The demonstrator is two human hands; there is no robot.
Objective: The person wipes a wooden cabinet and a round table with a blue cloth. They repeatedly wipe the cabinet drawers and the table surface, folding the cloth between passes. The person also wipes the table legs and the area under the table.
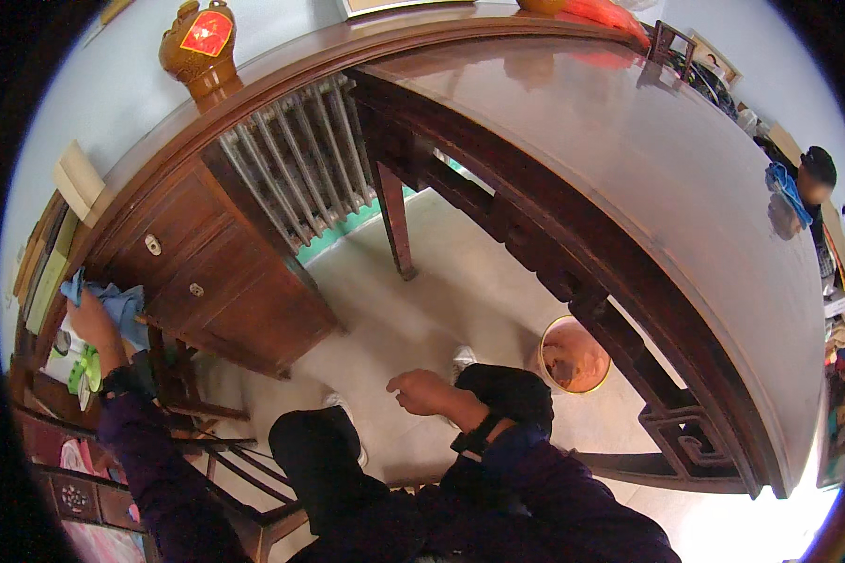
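At the far left, my left hand reaches to the edge of the dark wooden cabinet top. Its fingers are closed on a blue cloth, part of which hangs over the edge. Close to that hand, a green and white item lies among other objects. My right hand hovers above my lap, near the middle of the view. Its fingers are loosely bent and slightly apart, and I see nothing in them. A dark band circles each wrist.
A large dark wooden table curves across the right. Under it stands a round bin. A brown jar stands on the cabinet beside a radiator. Wooden chair rails are at lower left. A person appears far right.
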